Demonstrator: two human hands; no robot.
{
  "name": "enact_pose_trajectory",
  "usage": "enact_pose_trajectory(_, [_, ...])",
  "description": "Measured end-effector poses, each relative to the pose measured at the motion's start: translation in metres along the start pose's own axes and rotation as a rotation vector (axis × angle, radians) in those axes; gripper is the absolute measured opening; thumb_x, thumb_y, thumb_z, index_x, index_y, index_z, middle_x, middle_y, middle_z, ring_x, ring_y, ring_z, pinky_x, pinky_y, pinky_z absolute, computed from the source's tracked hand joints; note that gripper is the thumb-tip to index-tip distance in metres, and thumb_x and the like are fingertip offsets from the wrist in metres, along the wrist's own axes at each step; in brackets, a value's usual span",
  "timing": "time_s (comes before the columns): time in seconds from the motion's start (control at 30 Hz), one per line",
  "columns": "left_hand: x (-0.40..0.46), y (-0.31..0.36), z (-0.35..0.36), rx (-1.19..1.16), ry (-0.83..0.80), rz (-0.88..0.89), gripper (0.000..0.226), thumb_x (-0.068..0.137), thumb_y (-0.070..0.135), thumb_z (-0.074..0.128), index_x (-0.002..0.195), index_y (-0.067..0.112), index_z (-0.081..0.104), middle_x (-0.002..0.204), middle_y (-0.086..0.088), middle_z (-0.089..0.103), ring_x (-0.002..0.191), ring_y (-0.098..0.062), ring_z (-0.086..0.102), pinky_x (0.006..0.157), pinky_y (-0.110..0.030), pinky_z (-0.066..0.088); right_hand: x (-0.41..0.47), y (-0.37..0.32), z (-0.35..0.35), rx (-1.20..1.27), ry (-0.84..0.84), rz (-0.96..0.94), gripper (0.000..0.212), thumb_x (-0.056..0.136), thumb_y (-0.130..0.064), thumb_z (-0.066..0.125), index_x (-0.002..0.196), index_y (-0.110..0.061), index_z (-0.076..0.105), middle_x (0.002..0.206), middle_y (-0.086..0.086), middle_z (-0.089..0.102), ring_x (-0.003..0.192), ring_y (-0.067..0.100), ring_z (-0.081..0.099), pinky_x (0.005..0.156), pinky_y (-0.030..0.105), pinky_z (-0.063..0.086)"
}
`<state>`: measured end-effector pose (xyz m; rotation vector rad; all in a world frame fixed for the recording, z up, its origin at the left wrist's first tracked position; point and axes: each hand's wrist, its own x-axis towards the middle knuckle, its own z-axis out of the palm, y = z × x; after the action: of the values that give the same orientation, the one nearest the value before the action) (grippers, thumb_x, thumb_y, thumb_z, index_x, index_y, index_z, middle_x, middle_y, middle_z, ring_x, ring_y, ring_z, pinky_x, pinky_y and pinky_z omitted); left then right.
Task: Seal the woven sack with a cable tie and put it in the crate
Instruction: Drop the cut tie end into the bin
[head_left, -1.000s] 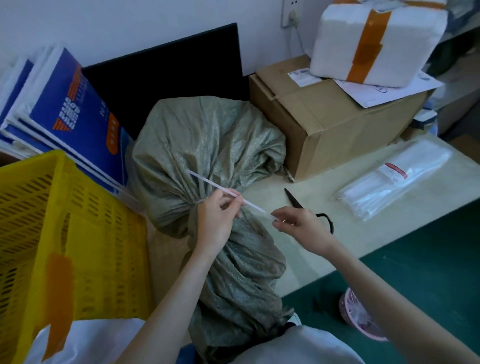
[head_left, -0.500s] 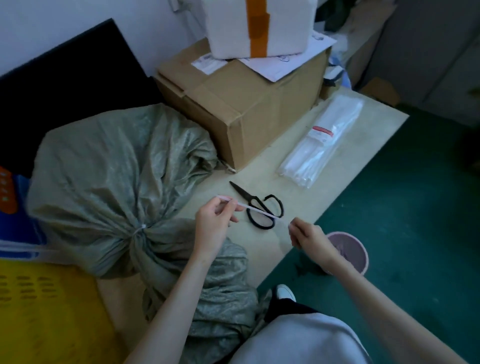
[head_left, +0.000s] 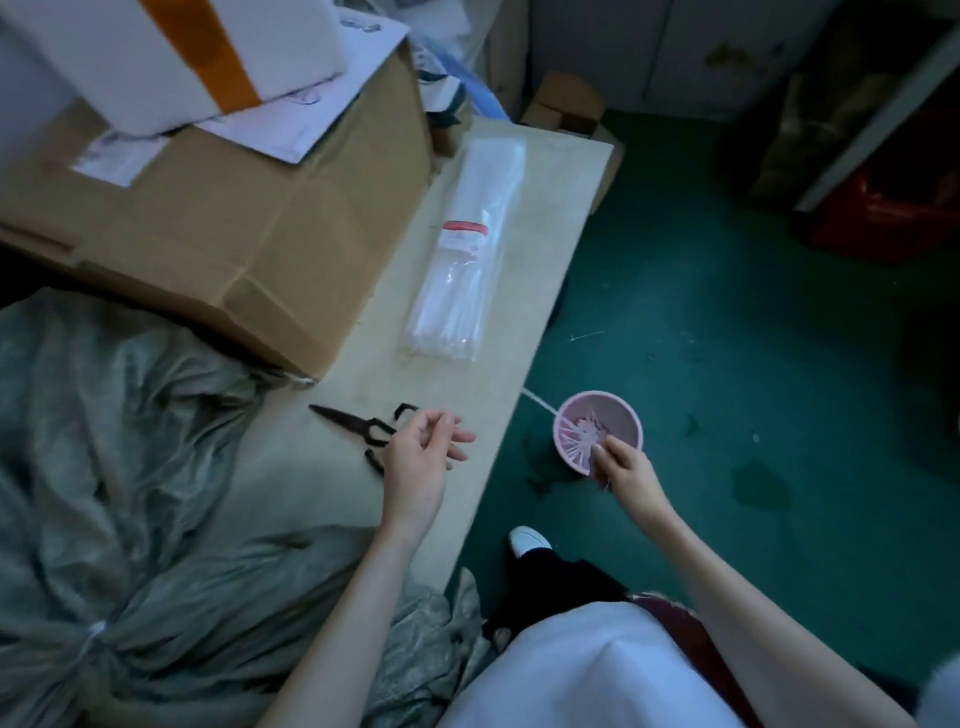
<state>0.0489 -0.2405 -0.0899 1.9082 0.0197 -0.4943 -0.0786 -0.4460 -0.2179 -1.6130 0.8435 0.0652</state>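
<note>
Green floor (head_left: 727, 312) fills the right of the view, with a pale bench (head_left: 467, 395) running along its left edge. On the bench a cardboard box (head_left: 234, 218) stands at the back under a white box (head_left: 171, 47) with an orange stripe. The sack (head_left: 130, 493), grey-green and bulky, lies at the bench's near-left end, slumped over the edge toward the person. Its neck is cinched low on the left by a white tie (head_left: 93, 631), so the sealing looks done. A bag of ties (head_left: 467, 249) lies lengthwise further along the bench, and black scissors (head_left: 363, 431) sit between it and the sack. On the floor stands a small pink bin (head_left: 597, 436) with white offcuts inside.

The left hand (head_left: 421, 457) hovers over the scissors, its grip loose and empty, fingers relaxed. The right hand (head_left: 623, 467) reaches down to the bin's near rim, fingertips pinched together, probably on an offcut (head_left: 540, 402) slanting out of the bin, though that is blurred.

The sack lies left of both hands, its long axis running from the neck toward the box; the left hand is nearer. No crate is in view, so lifting the sack is likely to need both hands brought back leftward.
</note>
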Motion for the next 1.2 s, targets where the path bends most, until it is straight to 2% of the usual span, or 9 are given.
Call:
enact_pose_trajectory(0.1, [0.011, 0.005, 0.018, 0.026, -0.063, 0.013, 0.019, 0.098, 0.014, 0.048, 0.083, 0.014, 0.060, 0.077, -0.003, 0.071, 0.054, -0.002, 0.058, 0.054, -0.014, 0.044, 0.000, 0.022, -0.012, 0.151, 0.068, 0.125, 0.030, 0.098, -0.016, 0.048, 0.077, 0.005, 0.053, 0.061, 0.004, 0.057, 0.055, 0.017, 0.046, 0.054, 0.027, 0.036])
enact_pose_trajectory(0.23, [0.025, 0.014, 0.039, 0.070, -0.158, 0.018, 0.019, 0.097, 0.013, 0.049, 0.083, 0.012, 0.062, 0.078, -0.006, 0.072, 0.055, -0.004, 0.057, 0.054, -0.011, 0.044, 0.002, 0.041, -0.020, 0.322, 0.157, 0.317, 0.026, 0.097, -0.015, 0.049, 0.074, -0.007, 0.058, 0.060, 0.005, 0.055, 0.051, 0.016, 0.043, 0.051, 0.027, 0.032])
enact_pose_trajectory(0.43, [0.037, 0.017, 0.072, 0.105, -0.251, -0.027, 0.019, 0.097, 0.015, 0.050, 0.083, 0.011, 0.062, 0.081, -0.008, 0.073, 0.053, -0.001, 0.057, 0.053, -0.008, 0.043, 0.025, 0.064, -0.030, 0.389, 0.314, 0.607, 0.029, 0.093, -0.014, 0.051, 0.066, -0.008, 0.057, 0.051, 0.004, 0.052, 0.033, 0.010, 0.038, 0.035, 0.017, 0.026])
enact_pose_trajectory(0.63, [0.035, 0.010, 0.093, 0.154, -0.331, -0.076, 0.018, 0.096, 0.015, 0.050, 0.085, 0.011, 0.064, 0.078, -0.002, 0.074, 0.056, -0.003, 0.058, 0.056, -0.013, 0.045, 0.053, 0.074, -0.045, 0.381, 0.262, 0.781, 0.026, 0.090, -0.010, 0.047, 0.066, -0.007, 0.055, 0.048, 0.004, 0.054, 0.036, 0.013, 0.041, 0.045, 0.019, 0.029])
enact_pose_trajectory(0.7, [0.033, 0.009, 0.095, 0.157, -0.335, -0.084, 0.018, 0.095, 0.014, 0.050, 0.086, 0.009, 0.065, 0.077, -0.002, 0.074, 0.057, -0.003, 0.059, 0.056, -0.012, 0.045, 0.061, 0.071, -0.049, 0.374, 0.192, 0.816, 0.020, 0.091, -0.013, 0.047, 0.074, -0.007, 0.056, 0.052, 0.005, 0.059, 0.041, 0.015, 0.047, 0.048, 0.020, 0.035])
enact_pose_trajectory(0.77, [0.034, 0.007, 0.100, 0.166, -0.346, -0.089, 0.018, 0.095, 0.013, 0.050, 0.086, 0.009, 0.065, 0.078, -0.003, 0.074, 0.057, -0.003, 0.059, 0.055, -0.012, 0.044, 0.067, 0.069, -0.053, 0.352, 0.077, 0.843, 0.017, 0.095, -0.024, 0.047, 0.092, -0.009, 0.055, 0.075, 0.009, 0.063, 0.059, 0.020, 0.057, 0.056, 0.026, 0.042])
enact_pose_trajectory(0.87, [0.034, 0.005, 0.104, 0.195, -0.364, -0.096, 0.018, 0.095, 0.013, 0.050, 0.086, 0.009, 0.065, 0.078, -0.003, 0.074, 0.058, -0.004, 0.059, 0.055, -0.012, 0.044, 0.070, 0.072, -0.055, 0.295, 0.009, 0.848, 0.025, 0.096, -0.029, 0.046, 0.114, -0.012, 0.051, 0.088, 0.006, 0.059, 0.072, 0.021, 0.060, 0.060, 0.029, 0.043])
enact_pose_trajectory(1.03, [0.033, 0.005, 0.109, 0.205, -0.367, -0.101, 0.017, 0.095, 0.011, 0.051, 0.086, 0.008, 0.065, 0.077, -0.004, 0.073, 0.056, -0.004, 0.058, 0.054, -0.012, 0.044, 0.069, 0.075, -0.051, 0.331, 0.137, 0.730, 0.016, 0.095, -0.012, 0.047, 0.108, -0.005, 0.055, 0.095, 0.017, 0.063, 0.064, 0.020, 0.059, 0.056, 0.024, 0.036])
enact_pose_trajectory(1.2, [0.027, 0.003, 0.109, 0.210, -0.364, -0.106, 0.017, 0.095, 0.011, 0.051, 0.086, 0.009, 0.065, 0.077, -0.003, 0.073, 0.055, -0.003, 0.058, 0.053, -0.012, 0.044, 0.062, 0.068, -0.055, 0.371, 0.209, 0.633, 0.009, 0.091, -0.007, 0.051, 0.095, -0.005, 0.059, 0.071, 0.007, 0.064, 0.051, 0.015, 0.060, 0.052, 0.020, 0.042])
